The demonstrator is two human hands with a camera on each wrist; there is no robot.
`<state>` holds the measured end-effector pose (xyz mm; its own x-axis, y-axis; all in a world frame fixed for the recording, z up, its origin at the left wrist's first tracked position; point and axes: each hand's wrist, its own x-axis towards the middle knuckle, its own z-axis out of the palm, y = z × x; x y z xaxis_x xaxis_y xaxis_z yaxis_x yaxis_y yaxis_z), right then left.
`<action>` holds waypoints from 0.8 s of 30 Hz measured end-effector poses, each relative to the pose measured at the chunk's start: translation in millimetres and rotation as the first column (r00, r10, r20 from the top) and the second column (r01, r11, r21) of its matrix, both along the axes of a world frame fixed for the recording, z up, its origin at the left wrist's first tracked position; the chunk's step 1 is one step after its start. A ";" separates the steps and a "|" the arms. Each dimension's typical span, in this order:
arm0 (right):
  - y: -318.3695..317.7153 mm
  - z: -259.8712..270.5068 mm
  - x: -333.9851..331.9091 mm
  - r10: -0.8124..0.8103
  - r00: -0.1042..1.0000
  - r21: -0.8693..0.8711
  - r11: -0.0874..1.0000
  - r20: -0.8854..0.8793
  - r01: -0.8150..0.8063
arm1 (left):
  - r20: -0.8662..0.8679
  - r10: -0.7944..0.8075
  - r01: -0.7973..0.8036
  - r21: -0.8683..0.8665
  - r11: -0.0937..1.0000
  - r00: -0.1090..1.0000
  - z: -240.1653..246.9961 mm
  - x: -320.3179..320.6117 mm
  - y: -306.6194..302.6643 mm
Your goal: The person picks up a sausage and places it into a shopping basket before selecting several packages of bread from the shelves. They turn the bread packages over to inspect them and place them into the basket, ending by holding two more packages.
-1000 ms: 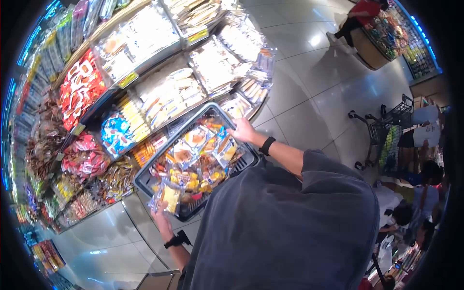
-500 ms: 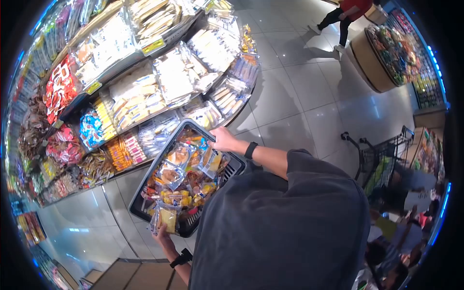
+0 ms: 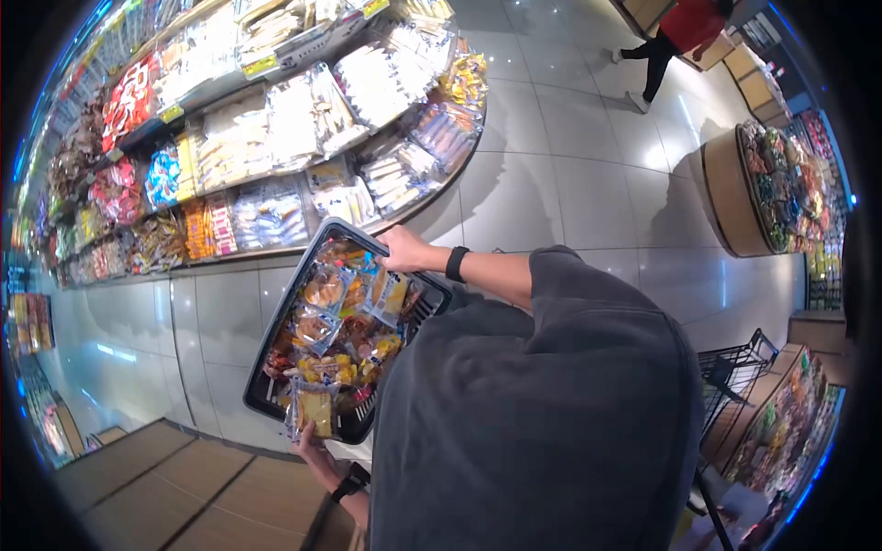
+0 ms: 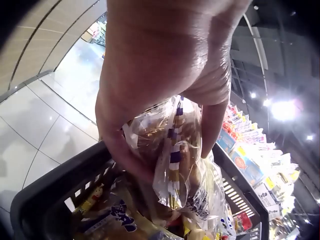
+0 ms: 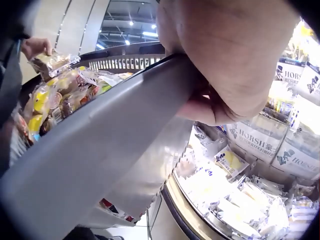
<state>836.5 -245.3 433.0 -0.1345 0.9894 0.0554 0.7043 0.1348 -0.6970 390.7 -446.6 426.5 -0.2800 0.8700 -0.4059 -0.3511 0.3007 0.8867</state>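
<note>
A dark plastic shopping basket (image 3: pixel 286 310) full of wrapped snacks is held in front of the body. My right hand (image 3: pixel 404 250) grips its far rim, fingers curled round the grey edge (image 5: pixel 115 125) in the right wrist view. At the near end of the basket, my left hand (image 3: pixel 313 443) pinches a clear-wrapped pastry (image 3: pixel 314 410), yellowish on top. The left wrist view has thumb and fingers on both sides of that clear wrapper (image 4: pixel 175 160), just over the basket's contents. Several packaged buns (image 3: pixel 324 288) and yellow packets (image 3: pixel 326 369) lie in the basket.
A curved tiered display (image 3: pixel 230 138) of packaged snacks stands ahead and left. Wooden panelled furniture (image 3: pixel 184 487) is at the lower left. Another rounded stand (image 3: pixel 735 188), a person in red (image 3: pixel 684 32) and a shopping cart (image 3: pixel 735 376) are to the right, over tiled floor (image 3: pixel 588 207).
The head view has turned away from the display, and the wooden furniture shows more at lower left. The basket has drawn back from the shelves. Both hands keep their holds.
</note>
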 end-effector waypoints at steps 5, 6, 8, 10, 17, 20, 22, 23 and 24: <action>-45.1 2.3 57.3 0.089 0.995 -0.073 0.994 0.034 -0.086 | 0.052 0.067 -0.066 -0.020 0.998 0.996 -17.6 67.3 -90.0; -51.4 0.7 67.5 0.106 0.994 -0.079 0.991 0.018 -0.104 | 0.018 0.101 -0.100 -0.059 0.993 0.995 -17.1 83.7 -104.0; -63.8 -1.7 87.4 0.135 0.989 -0.071 0.989 0.067 -0.131 | 0.010 0.168 -0.167 -0.059 0.984 0.986 -24.2 115.4 -130.5; -79.4 -3.5 106.2 0.159 0.982 -0.091 0.985 0.099 -0.150 | 0.027 0.170 -0.167 -0.069 0.983 0.985 -12.8 139.1 -147.7; -114.5 1.2 202.9 0.125 0.990 -0.091 0.989 0.067 -0.119 | 0.037 0.135 -0.131 -0.098 0.986 0.990 -18.9 215.8 -165.6; -115.5 -10.5 260.6 0.086 0.996 -0.100 0.991 -0.020 -0.087 | -0.039 0.123 -0.127 -0.122 0.984 0.992 -28.9 262.1 -153.9; -104.2 -37.5 306.7 0.075 0.992 -0.151 0.987 0.103 -0.059 | -0.036 0.067 -0.070 -0.119 0.990 0.997 -16.7 306.1 -135.1; -102.4 -49.6 331.1 0.068 0.994 -0.123 0.991 0.087 -0.057 | -0.012 0.050 -0.051 -0.113 0.992 0.999 -16.6 327.4 -126.8; -98.6 -58.6 354.1 0.056 0.996 -0.095 0.994 0.069 -0.049 | 0.010 0.027 -0.026 -0.107 0.994 1.000 -20.5 346.7 -112.7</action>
<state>1190.6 -344.0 374.4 -0.1865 0.9813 -0.0484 0.7462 0.1094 -0.6567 737.4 -559.3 406.0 -0.2970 0.8137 -0.4996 -0.3701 0.3843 0.8458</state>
